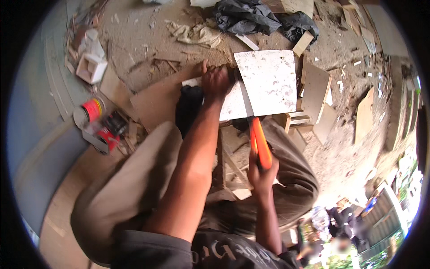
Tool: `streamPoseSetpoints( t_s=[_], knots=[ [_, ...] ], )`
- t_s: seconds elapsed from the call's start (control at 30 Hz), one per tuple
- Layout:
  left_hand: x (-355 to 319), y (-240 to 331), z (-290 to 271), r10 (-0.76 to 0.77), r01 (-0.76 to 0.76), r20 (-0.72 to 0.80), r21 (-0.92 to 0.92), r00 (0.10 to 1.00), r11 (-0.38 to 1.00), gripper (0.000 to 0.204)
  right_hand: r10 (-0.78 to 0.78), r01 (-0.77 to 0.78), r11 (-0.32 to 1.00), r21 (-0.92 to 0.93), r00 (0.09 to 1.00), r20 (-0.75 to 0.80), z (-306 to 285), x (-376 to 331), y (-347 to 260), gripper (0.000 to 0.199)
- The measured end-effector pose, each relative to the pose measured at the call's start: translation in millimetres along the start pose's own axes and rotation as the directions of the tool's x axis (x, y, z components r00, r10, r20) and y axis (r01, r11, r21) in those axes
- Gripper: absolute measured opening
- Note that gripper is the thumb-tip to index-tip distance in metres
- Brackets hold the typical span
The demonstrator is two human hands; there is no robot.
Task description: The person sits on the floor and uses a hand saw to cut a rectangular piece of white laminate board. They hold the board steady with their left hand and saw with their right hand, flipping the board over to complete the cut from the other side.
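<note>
My right hand [263, 172] is closed round the orange handle of a hand saw [260, 141]. The saw's narrow blade points away from me and lies across a white, speckled board [271, 83], dividing it into a narrower left part and a wider right part. Just left of the blade, my left hand [218, 83] bears down near the board's far edge, its fingers curled over it. What the fingertips touch underneath is hidden. The board sits low between my bent knees, over wooden pieces. A dark, foot-like shape [188, 107] rests by the board's left end.
Black plastic sheeting [246, 17] and a pale cloth [195, 35] lie beyond the board. Board offcuts [316, 89] lean at the right. On the left stand a small white box [91, 68] and a red-and-yellow can [92, 110] beside a blue-grey wall [40, 148].
</note>
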State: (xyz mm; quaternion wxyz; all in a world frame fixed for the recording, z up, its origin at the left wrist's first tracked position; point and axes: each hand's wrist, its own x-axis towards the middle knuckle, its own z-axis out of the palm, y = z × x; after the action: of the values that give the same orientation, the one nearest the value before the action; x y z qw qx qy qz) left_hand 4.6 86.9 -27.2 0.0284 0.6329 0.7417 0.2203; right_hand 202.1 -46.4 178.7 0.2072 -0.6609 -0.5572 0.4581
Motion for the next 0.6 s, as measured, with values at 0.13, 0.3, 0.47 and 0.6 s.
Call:
streamPoseSetpoints(
  t_s=[0.13, 0.3, 0.47, 0.6],
  knots=[
    [7, 20, -3, -0.05, 0.05, 0.002, -0.056, 0.999, 0.997, 0.024, 0.229, -0.225, 0.973, 0.057, 0.97, -0.084, -50, -103, -33, 0.028],
    [-1, 4, 8, 0.001, 0.001, -0.101, 0.022, 0.995, 1.0, 0.025, 0.074, -0.073, 0.995, -0.065, 0.997, 0.014, -4, 6, -27, 0.046],
    [7, 25, 4, 0.017, -0.024, 0.132, 0.052, 0.991, 0.998, 0.019, -0.059, 0.054, 0.997, -0.056, 0.994, -0.091, 59, 137, -14, 0.018],
    [4, 13, -2, -0.042, 0.04, 0.137, 0.015, 0.99, 0.999, 0.022, -0.091, 0.089, 0.995, -0.046, 0.995, -0.04, 28, 65, -4, 0.022]
  ],
)
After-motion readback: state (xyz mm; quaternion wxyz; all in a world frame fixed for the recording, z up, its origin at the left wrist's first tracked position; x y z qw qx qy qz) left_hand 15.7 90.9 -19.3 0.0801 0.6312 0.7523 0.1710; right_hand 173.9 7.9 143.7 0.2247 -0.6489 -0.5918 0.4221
